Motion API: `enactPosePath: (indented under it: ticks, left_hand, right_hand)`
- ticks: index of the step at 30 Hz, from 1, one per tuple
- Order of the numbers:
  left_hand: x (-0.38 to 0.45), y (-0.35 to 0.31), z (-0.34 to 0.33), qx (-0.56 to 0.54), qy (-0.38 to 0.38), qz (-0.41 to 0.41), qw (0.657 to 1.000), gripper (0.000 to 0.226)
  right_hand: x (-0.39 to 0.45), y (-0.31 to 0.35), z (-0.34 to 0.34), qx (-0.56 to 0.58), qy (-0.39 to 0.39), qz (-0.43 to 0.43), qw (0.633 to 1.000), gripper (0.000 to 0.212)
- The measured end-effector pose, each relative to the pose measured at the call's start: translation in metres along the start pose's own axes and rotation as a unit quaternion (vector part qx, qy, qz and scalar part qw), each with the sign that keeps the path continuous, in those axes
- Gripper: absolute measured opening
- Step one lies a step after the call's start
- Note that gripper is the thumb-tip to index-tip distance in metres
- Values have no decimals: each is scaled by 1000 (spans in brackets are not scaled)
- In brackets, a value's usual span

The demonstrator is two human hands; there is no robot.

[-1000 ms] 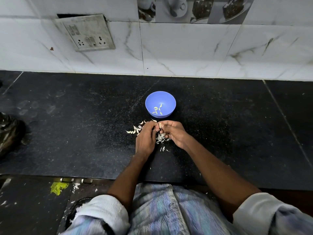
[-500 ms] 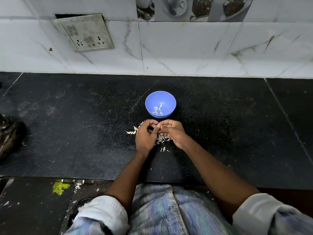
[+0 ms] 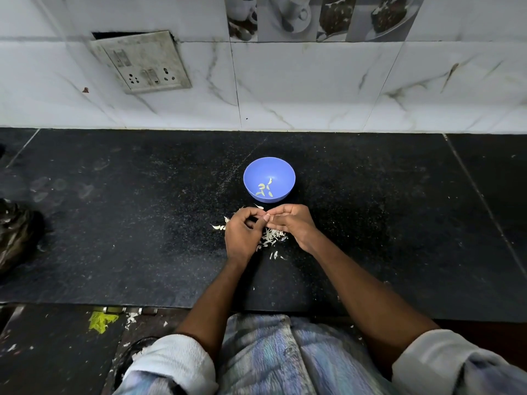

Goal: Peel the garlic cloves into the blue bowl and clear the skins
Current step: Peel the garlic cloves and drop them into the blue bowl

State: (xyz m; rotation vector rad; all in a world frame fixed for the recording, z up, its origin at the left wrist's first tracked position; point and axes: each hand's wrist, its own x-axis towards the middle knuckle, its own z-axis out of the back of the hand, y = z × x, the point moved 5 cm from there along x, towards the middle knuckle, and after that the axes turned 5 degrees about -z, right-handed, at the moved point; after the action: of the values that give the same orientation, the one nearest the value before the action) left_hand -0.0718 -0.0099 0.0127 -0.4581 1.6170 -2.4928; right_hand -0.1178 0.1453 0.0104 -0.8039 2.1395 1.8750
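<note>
While both hands meet just in front of the blue bowl (image 3: 269, 178), peeling is judged to be the step in hand. The left hand (image 3: 241, 234) has its fingers curled inward, and the right hand (image 3: 290, 223) has its fingers bent toward it, so that the fingertips (image 3: 266, 217) of the 2 hands touch; whatever is pinched there, presumably a clove, is too small and too hidden to make out. Inside the bowl lie a few pale peeled cloves (image 3: 265, 189), so the task is judged partly done. A heap of white skins (image 3: 271, 238) lies in front of the bowl, under and between the hands, with stray flakes (image 3: 218, 227) to the bowl's front-left. The next move is judged to call for stripping the last skin and a short reach forward to drop the clove over the rim; the skins then need gathering. The bowl stands on a black speckled stone counter (image 3: 142, 223). Behind the bowl rises a white marbled tile wall (image 3: 313, 86), with a switch-and-socket plate (image 3: 142, 62) behind and to its left. A dark bundle (image 3: 15, 232) sits far left of the bowl.
</note>
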Motion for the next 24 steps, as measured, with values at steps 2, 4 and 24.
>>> enactPosePath:
  ticks: [2,4,24]
  left_hand:
    - [0,-2,1,16,6,-10,1000,8]
    - [0,-3,2,34,10,-25,999,10]
    - [-2,-4,-9,83,-22,-24,996,12]
  right_hand:
    - [-3,3,-1,-19,5,6,1000,21]
    - [-5,4,-1,-42,6,7,999,20]
    - [1,-1,-8,4,-5,-15,1000,21]
